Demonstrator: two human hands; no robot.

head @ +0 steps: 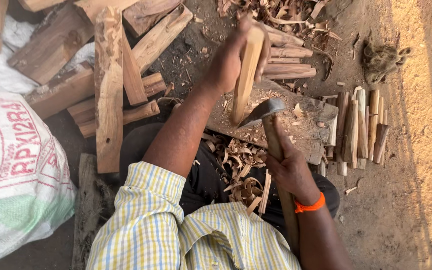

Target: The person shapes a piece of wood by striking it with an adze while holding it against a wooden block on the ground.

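White woven sack (16, 170) at far left — red print, green band.

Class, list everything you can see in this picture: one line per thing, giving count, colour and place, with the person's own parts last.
wood stick: one, pale brown, upright on the block
hatchet: one, grey head, wooden handle, at the stick's base
chopping block: one, weathered brown, centre
split sticks: a dozen or so, brown, right of block
rough logs: many, brown, upper left
shavings: many, tan, on lap
sack: one, white, left
left hand: grips the stick
right hand: grips the hatchet handle, orange wristband
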